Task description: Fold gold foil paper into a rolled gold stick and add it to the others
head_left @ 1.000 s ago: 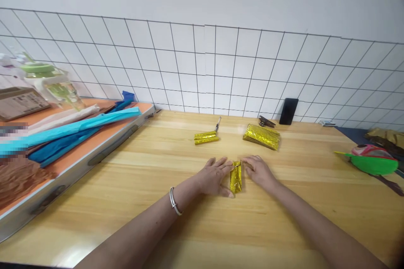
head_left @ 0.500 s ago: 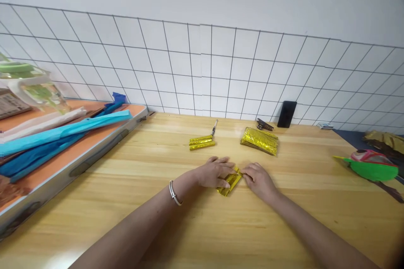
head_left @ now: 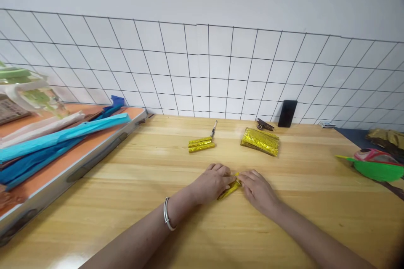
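Note:
Between my hands, on the wooden table, lies a small gold foil piece [head_left: 229, 191], narrow and partly covered by fingers. My left hand [head_left: 212, 183] has its fingers bent together on the foil's upper left side. The fingertips of my right hand [head_left: 257, 189] pinch the foil's upper right end. Folded gold strips [head_left: 201, 145] lie farther back, beside a pen [head_left: 214, 128]. A stack of gold foil sheets [head_left: 259, 141] sits behind my right hand.
A dark clip [head_left: 265, 125] and a black phone [head_left: 287, 113] are near the tiled wall. An orange-topped box [head_left: 139, 111] bears blue and pink paper strips at left. A green and pink item [head_left: 377, 168] lies at right.
The gold foil piece looks narrower now and shows less surface. My left fingers have drawn in and bent. My right fingertips have shifted slightly left onto the foil's upper end.

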Demonstrator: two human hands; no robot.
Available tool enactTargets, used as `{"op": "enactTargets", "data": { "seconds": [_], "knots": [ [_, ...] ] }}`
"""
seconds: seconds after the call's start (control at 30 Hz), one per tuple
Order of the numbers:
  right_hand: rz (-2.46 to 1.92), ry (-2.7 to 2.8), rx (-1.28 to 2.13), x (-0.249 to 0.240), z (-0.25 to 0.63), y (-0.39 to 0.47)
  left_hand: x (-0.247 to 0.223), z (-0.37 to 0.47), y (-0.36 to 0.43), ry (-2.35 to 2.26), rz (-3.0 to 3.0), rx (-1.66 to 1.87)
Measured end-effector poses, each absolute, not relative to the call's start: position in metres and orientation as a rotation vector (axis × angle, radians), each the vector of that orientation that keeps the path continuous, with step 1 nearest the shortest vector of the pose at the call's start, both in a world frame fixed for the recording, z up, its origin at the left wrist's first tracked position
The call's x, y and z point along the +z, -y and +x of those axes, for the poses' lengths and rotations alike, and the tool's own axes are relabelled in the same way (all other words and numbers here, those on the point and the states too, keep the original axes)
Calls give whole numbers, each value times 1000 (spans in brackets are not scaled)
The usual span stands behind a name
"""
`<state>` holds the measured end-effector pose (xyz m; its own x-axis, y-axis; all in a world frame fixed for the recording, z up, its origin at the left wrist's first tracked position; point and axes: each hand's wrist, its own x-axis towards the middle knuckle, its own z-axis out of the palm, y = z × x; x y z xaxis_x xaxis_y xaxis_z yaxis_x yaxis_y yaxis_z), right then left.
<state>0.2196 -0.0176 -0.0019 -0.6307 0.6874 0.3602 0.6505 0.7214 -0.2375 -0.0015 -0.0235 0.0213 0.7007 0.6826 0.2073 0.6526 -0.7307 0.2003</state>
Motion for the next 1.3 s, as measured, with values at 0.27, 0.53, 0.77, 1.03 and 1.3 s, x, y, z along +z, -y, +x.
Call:
{"op": "enactTargets", "data": {
  "seconds": [0.27, 0.53, 0.77, 1.03, 1.3],
  "knots": [
    [-1047, 2621, 183, -4, 221, 7, 17, -17, 24, -1091, 2684, 419],
    [-1117, 2637, 102, -2, 216, 19, 16, -46, 60, -1216, 2624, 486],
    [-1125, 2706, 11, -1, 211, 29, 16, -36, 77, -1314, 2717, 312],
    [-1161, 2778, -61, 4, 209, 29, 13, -21, 90, -1418, 2733, 271],
    [-1152, 2754, 150, 11, 216, 25, 12, -21, 83, -1425, 2594, 393]
  ]
}}
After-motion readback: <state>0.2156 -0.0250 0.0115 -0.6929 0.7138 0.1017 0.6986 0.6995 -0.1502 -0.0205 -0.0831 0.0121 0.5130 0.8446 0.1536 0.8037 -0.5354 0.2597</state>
